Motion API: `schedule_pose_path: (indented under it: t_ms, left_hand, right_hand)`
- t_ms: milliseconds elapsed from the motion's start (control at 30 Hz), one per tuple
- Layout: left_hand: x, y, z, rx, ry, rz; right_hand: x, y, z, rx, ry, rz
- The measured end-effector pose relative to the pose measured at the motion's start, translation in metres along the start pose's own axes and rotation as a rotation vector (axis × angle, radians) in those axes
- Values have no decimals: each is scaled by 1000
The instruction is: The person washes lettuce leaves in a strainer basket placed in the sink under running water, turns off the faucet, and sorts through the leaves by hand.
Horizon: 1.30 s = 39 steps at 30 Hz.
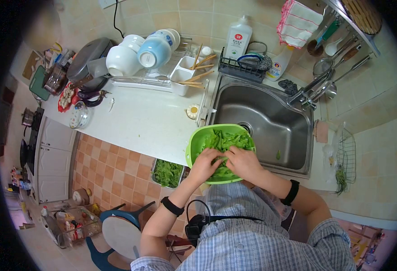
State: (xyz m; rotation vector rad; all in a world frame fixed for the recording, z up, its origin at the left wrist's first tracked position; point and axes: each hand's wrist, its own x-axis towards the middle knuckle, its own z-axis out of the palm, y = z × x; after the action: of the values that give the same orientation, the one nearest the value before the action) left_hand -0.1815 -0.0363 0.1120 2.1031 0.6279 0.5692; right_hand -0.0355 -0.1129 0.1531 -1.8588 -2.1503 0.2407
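Note:
A light green plastic basin (190, 148) full of green lettuce leaves (225, 138) sits at the sink's front left corner, close to my body. Both hands are inside it, side by side. My left hand (208, 163) has its fingers curled and closed on the lettuce. Close against it, my right hand (242, 161) also pinches lettuce, its fingertips nearly meeting the left ones. The exact leaf between them is partly hidden by my fingers. Lower left, a metal tray (183, 175) holds more lettuce leaves.
The steel sink (266, 106) has a scrap of leaf (278, 155) in it and a faucet (304, 97) at its right. A dish rack (140, 83) with bowls (155, 52), eggplants (92, 97) and a glass container (79, 116) occupy the counter. A stool (121, 237) stands lower left.

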Motion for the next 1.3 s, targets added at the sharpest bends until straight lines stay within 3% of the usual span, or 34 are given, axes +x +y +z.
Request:
schedule_pose_path:
  t_ms: [233,400,633,700,733,800,900,933,1000,1067,1133,1200,1300]
  left_hand:
    - [-1,2,1,2,85,26]
    - [0,0,1,69,113,44]
    - [0,-4,-2,129,106,99]
    - [-3,-7,-3,154,64,154]
    - [-4,-11,-4,154,64,154]
    - [-4,-17,-9,161,92,75]
    - [-5,-10,-15,181,-18,71]
    - [-4,-5,-19,183,-15,69]
    - [-2,6,-22,209,26,76]
    - [-1,11,-25,202,79,63]
    - [0,10,-25,199,132,53]
    - [1,4,-23,-37,182,-151]
    - [3,1,-26,-274,186,-255]
  right_hand:
    - [-3,14,10,55,117,-69]
    - [1,1,7,24,8,26]
    - [4,8,19,33,-65,1]
    - [6,10,19,533,-221,282]
    - [7,11,18,533,-221,283]
    - [12,12,11,954,-560,375]
    - [11,21,12,942,-444,375]
    - [12,23,11,941,-446,370]
    - [11,30,8,664,-152,390]
    - [12,46,17,627,-132,419]
    - [18,60,23,843,-96,566]
    - [25,59,16,876,-88,551]
    - [33,54,24,1019,-88,499]
